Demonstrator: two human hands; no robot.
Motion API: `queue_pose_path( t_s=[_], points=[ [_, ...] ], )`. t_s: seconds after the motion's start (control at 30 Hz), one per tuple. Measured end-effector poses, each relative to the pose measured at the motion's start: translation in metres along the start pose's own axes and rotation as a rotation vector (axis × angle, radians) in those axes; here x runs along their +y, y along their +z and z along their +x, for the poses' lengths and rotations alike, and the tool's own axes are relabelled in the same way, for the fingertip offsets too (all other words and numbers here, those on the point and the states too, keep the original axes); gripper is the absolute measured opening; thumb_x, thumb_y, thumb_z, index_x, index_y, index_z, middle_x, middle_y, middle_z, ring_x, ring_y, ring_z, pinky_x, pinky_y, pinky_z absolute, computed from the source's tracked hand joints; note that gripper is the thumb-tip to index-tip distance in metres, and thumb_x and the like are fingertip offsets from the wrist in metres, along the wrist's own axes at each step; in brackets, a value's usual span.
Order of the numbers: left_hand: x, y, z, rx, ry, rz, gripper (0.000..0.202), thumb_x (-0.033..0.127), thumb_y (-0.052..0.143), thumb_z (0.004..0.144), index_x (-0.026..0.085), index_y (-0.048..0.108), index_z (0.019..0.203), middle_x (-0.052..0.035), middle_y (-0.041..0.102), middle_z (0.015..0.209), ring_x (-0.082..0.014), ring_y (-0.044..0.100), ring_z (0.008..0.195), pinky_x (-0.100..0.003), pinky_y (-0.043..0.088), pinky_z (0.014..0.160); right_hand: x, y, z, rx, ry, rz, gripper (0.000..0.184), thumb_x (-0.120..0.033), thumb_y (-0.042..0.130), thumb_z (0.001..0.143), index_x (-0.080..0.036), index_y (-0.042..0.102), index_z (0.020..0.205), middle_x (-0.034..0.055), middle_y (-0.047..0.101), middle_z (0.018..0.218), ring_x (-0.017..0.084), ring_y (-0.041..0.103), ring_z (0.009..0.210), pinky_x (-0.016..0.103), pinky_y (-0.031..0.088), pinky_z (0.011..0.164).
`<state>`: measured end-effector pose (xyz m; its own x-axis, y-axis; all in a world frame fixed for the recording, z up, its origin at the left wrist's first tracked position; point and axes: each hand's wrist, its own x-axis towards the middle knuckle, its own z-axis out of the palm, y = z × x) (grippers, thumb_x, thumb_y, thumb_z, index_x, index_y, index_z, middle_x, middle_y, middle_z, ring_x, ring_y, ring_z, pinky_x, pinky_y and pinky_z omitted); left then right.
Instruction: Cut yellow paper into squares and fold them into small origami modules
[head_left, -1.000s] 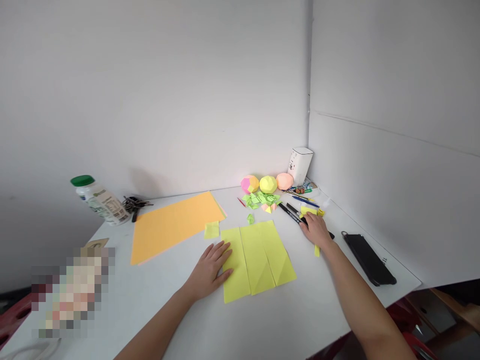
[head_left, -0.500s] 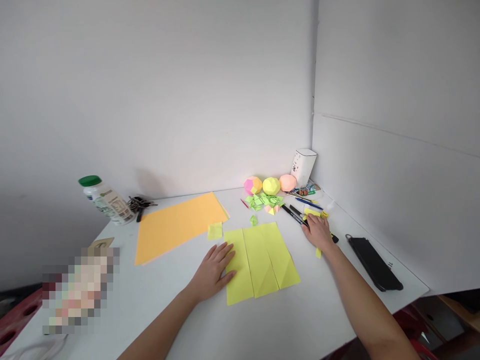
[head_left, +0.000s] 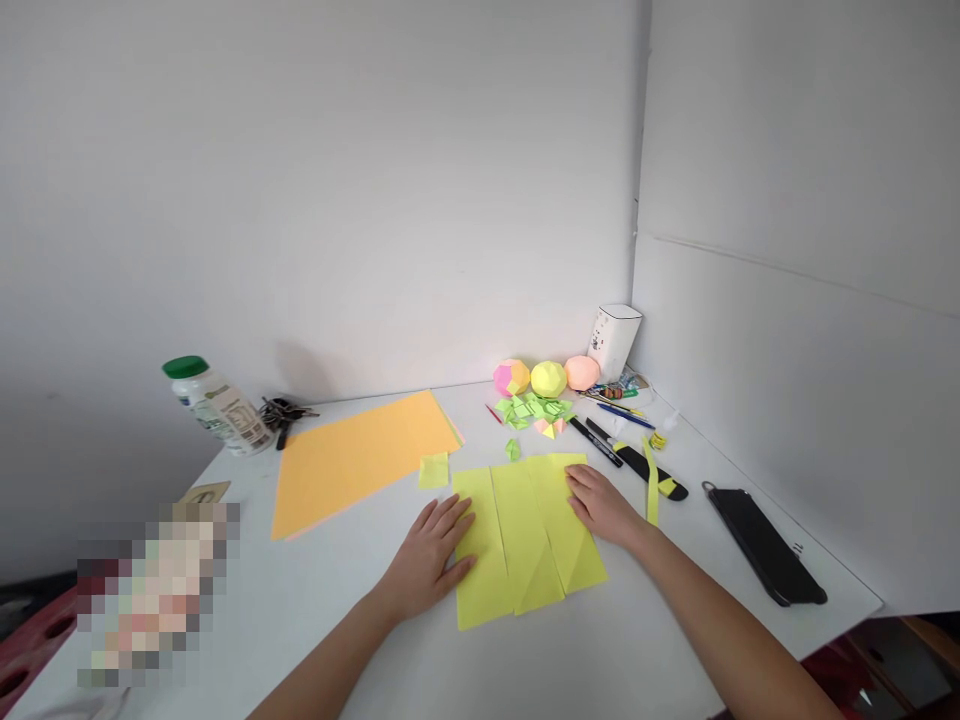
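A sheet of yellow paper (head_left: 517, 560), marked by lengthwise lines into three panels, lies flat on the white table. Whether the lines are cuts or creases I cannot tell. My left hand (head_left: 431, 555) rests with fingers spread on its left edge. On the upper right edge lies my right hand (head_left: 604, 500), fingers stretched over the paper. Just right of that hand are a narrow yellow paper strip (head_left: 651, 485) and a black-handled knife (head_left: 636, 460). A small yellow paper square (head_left: 433, 471) sits by the sheet's upper left corner.
Orange paper sheets (head_left: 360, 460) lie at the back left, near a green-capped bottle (head_left: 229, 415). Folded green paper pieces (head_left: 532, 408) and paper balls (head_left: 549, 379) stand by the wall. Beyond my right hand are a black marker (head_left: 597, 442) and a black case (head_left: 765, 545).
My right hand has moved left from the knife and yellow scraps onto the sheet's right edge, uncovering the knife and strip. My left hand stays on the sheet. The view has shifted slightly.
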<state>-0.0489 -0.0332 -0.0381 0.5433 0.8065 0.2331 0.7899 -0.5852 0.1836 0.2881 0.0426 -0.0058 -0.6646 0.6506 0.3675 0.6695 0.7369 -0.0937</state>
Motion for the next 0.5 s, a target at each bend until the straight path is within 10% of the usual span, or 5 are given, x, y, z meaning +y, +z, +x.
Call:
queue_pose_path(
  t_s=[0.5],
  points=[
    [-0.003,0.0,-0.002,0.002,0.051,0.011,0.053,0.048,0.042,0.09,0.022,0.04,0.136,-0.0078,0.04,0.144,-0.0295,0.031,0.133,-0.053,0.024,0.109,0.016,0.009,-0.01,-0.106,0.112,-0.028,0.036,-0.029,0.045,0.089,-0.015,0.061,0.118,0.0176,0.052,0.128,0.032,0.046,0.12,0.048,0.041,0.098]
  ],
)
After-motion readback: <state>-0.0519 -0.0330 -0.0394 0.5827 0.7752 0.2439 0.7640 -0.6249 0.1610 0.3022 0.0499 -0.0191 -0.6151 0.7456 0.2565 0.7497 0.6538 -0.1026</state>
